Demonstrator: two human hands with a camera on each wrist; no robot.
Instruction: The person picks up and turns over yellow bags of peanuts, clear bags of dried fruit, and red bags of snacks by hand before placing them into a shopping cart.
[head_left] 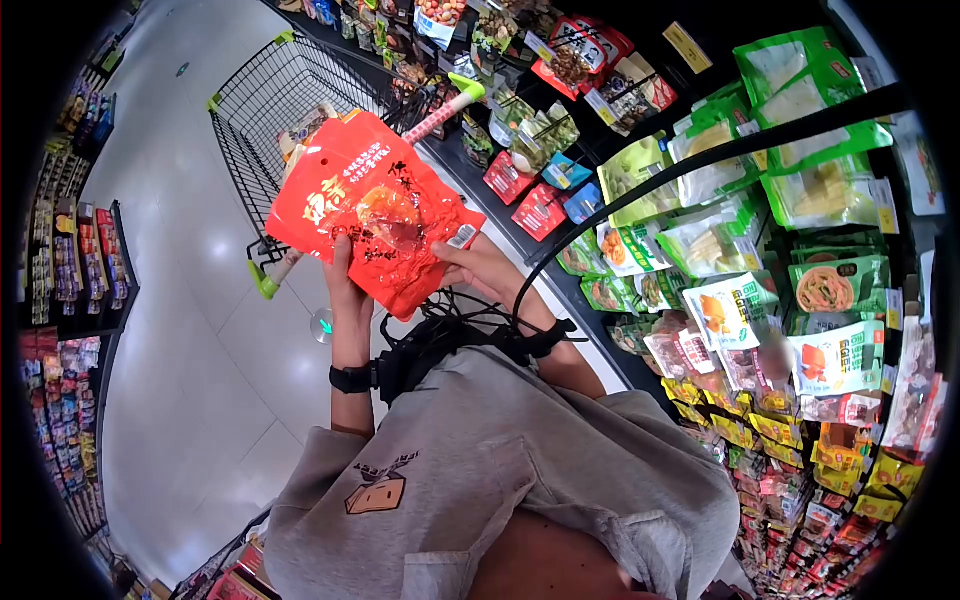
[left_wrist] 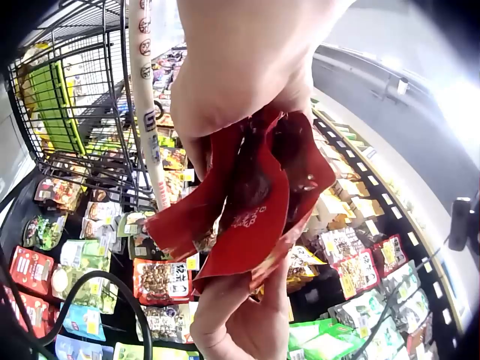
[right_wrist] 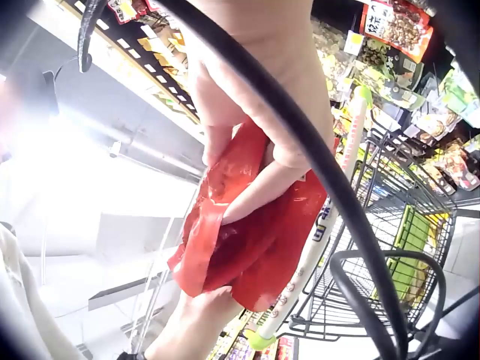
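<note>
A shiny red food package with white and black lettering is held between both hands, above the trolley's handle end. My left hand grips its lower left edge, thumb on the printed face; my right hand pinches its lower right corner. From the left wrist view, the left hand comes from above onto the crumpled red package, the other hand below. In the right wrist view, the right hand has fingers around the package. Fingers behind the package are partly hidden.
A wire shopping trolley with green corners stands behind the package, some goods at its near side. Shelves of hanging packets line the right; another shelf is at far left. A black cable crosses the view.
</note>
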